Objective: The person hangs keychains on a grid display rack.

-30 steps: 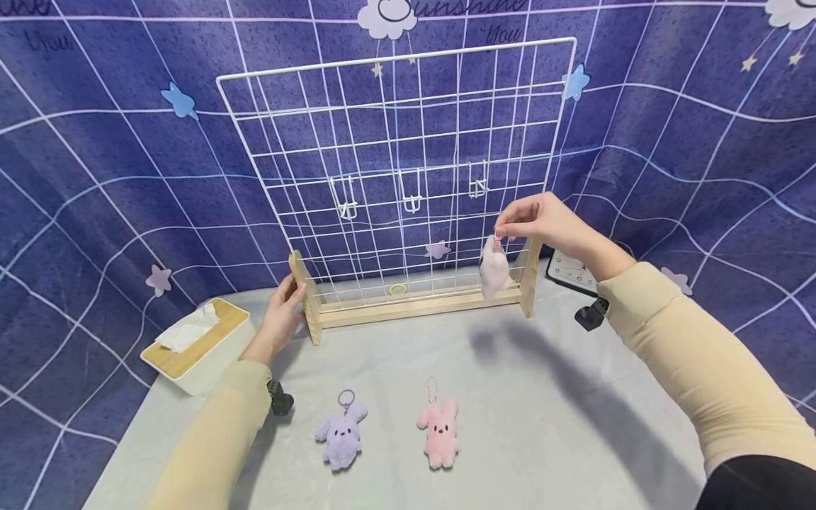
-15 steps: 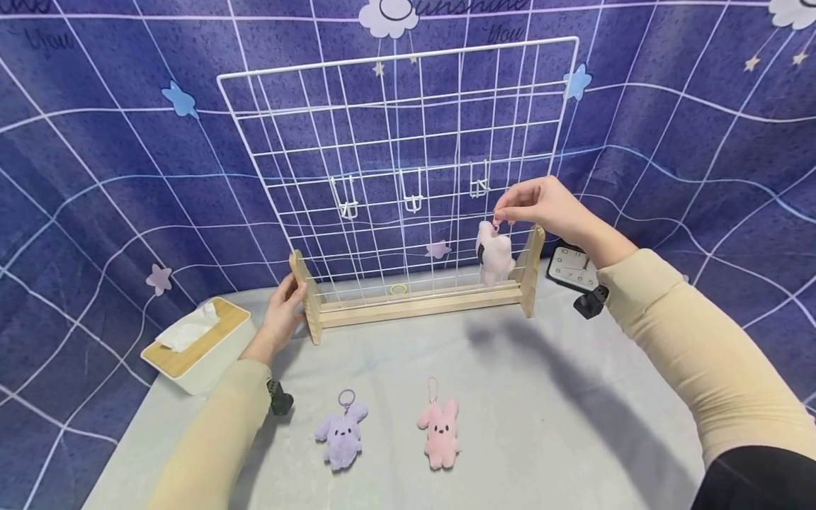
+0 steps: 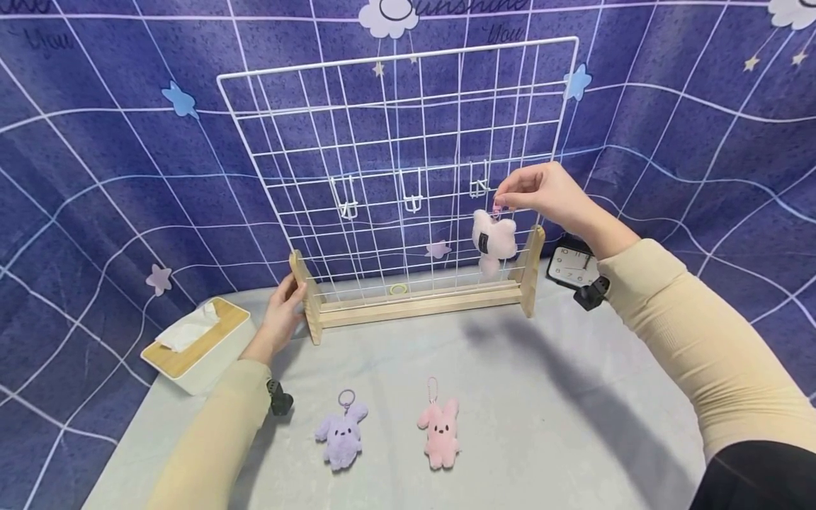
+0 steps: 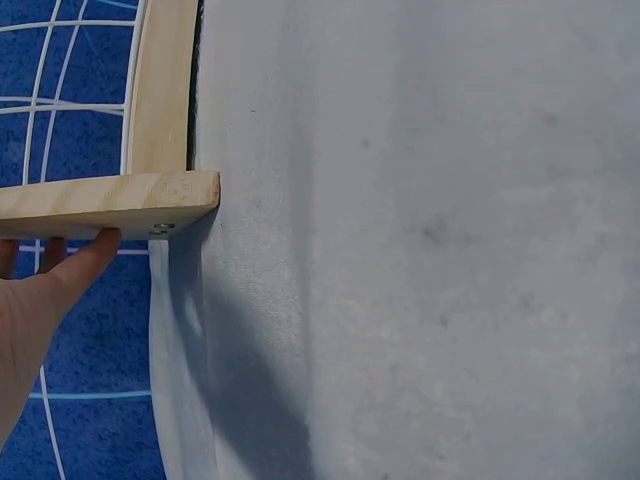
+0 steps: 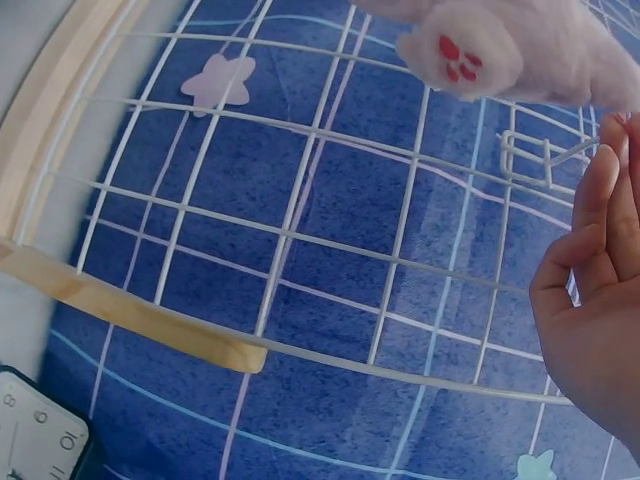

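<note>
My right hand [image 3: 542, 190] pinches the pink ring at the top of a pale pink plush keychain [image 3: 500, 239], which dangles in front of the white wire grid [image 3: 395, 134]. A dark label shows on the plush, and in the right wrist view a plush foot [image 5: 470, 50] has red paw marks. Just up and left of it is the right-hand white hook [image 3: 478, 187]; two more hooks, a middle hook [image 3: 413, 202] and a left hook [image 3: 347, 208], sit along the grid. My left hand [image 3: 280, 319] touches the outer side of the left wooden foot [image 4: 110, 205] with its fingertips.
A purple plush keychain [image 3: 342, 438] and a pink plush keychain [image 3: 441, 433] lie on the table [image 3: 542, 425] in front. A tissue box [image 3: 197, 343] stands at left. Behind the right wooden foot [image 3: 530, 273] is a clock [image 3: 572, 265].
My right hand has risen with the pale pink plush, bringing it closer to the right-hand hook. The plush has turned, so its dark label faces forward. My left hand stays put.
</note>
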Tool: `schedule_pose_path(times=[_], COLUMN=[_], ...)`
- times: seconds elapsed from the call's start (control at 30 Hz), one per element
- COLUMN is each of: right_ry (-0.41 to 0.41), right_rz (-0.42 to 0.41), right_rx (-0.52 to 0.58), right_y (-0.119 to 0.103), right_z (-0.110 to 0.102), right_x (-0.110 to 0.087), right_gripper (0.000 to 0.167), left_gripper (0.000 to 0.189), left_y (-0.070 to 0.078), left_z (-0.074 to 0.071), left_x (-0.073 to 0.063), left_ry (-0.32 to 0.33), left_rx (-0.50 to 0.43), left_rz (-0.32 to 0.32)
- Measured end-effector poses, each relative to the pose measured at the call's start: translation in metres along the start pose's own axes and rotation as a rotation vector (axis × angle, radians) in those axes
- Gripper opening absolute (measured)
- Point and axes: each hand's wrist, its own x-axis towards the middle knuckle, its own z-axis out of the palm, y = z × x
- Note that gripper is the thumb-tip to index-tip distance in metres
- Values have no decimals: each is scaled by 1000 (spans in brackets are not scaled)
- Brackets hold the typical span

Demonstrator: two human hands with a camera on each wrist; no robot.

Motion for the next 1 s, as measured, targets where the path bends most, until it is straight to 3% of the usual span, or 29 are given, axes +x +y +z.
schedule_pose_path(times=[0.17,0.5,0.8,1.0], right_ry=[35,77,69,75], right_rz=[-3,-11,-16,-16], right_rx=[-25,-12,0,-31], right_y=[-2,1,2,2], right_z=[0,1,5,6], right_x=[5,13,17,19], right_gripper=[13,14,15,21], left_gripper=[60,60,60,60], left_y=[6,-7,6,-8], left_z=[3,-4,3,-5], left_x=[-4,5,-3,5], left_ry=[-2,15,4,14], left_rx=[2,23,8,25], left_rz=[-5,6,-12,1])
